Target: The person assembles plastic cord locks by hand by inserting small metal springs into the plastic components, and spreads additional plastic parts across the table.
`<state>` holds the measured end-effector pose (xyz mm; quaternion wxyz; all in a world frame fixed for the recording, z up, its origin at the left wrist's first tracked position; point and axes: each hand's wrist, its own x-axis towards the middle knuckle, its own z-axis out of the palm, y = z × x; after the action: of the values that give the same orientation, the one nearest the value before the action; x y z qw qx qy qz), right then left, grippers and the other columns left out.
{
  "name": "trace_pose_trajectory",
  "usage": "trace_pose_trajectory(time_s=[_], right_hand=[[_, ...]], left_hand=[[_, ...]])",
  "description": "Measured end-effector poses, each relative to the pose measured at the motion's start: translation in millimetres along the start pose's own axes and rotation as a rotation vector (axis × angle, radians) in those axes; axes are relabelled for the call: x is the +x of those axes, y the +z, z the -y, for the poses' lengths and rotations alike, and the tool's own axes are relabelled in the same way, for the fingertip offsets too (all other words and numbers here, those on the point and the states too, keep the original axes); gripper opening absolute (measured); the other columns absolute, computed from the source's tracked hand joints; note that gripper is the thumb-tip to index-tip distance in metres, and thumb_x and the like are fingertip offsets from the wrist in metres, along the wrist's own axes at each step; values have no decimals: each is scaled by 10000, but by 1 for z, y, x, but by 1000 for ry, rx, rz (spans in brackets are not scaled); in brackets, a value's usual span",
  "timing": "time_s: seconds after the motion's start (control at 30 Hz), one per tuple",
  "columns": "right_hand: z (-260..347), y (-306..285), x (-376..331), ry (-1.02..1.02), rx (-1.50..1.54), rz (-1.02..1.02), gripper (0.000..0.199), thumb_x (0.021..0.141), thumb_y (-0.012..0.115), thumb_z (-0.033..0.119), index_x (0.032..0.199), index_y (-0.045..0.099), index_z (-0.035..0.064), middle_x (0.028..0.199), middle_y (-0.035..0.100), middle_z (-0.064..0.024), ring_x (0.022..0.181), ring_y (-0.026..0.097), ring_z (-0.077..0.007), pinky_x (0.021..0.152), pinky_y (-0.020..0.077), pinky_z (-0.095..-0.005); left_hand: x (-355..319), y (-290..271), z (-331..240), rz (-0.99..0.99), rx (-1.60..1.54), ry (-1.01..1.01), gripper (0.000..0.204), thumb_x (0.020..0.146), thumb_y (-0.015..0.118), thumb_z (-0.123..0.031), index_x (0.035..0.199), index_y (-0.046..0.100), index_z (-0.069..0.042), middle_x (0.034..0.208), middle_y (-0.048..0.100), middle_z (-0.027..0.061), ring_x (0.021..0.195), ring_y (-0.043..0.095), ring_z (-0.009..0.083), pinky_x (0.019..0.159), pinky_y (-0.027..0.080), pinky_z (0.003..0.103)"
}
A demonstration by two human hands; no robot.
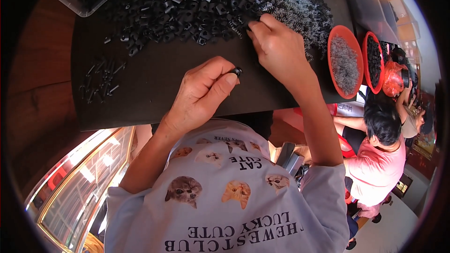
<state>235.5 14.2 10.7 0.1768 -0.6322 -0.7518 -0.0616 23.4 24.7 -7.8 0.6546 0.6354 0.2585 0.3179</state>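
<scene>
**Q:** While scanning from the left edge, what is lying on the black mat [154, 98]?

**A:** A small cluster of black screws [101, 80] is lying loose near the mat's left side. Above it, a clear plastic tray [70, 1] is poking in at the top corner, and a broad heap of small black plastic parts [187, 4] is spreading across the mat's upper half.

**Q:** What are the hands doing?

**A:** The left hand [201, 91] is pinching a small black ring-shaped part [236, 71] between thumb and forefinger, holding it just above the mat's middle. The right hand [276, 47] is reaching into the heap, fingertips closing on the pieces there; I cannot tell what they are gripping.

**Q:** And the containers?

**A:** Right of that hand, a pile of thin grey springs [304, 14] is sitting on the mat. Beyond it, one orange bowl [332, 47] is holding grey metal bits, and a second orange bowl [365, 61] beside it is holding black parts. Another person in a pink shirt [377, 164] is sitting at the far right.
</scene>
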Motion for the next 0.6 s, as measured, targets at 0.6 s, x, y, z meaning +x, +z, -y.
trace_pose_trajectory(time_s=[0.6], right_hand=[[-1, -5, -7, 74, 75, -13, 110, 862, 675, 128, 898, 634, 33, 842, 605, -94, 679, 638, -316, 575, 511, -411]], left_hand=[[0, 3, -1, -17, 106, 60, 92, 961, 589, -77, 953, 581, 14, 778, 524, 56, 654, 499, 140, 595, 430, 286]])
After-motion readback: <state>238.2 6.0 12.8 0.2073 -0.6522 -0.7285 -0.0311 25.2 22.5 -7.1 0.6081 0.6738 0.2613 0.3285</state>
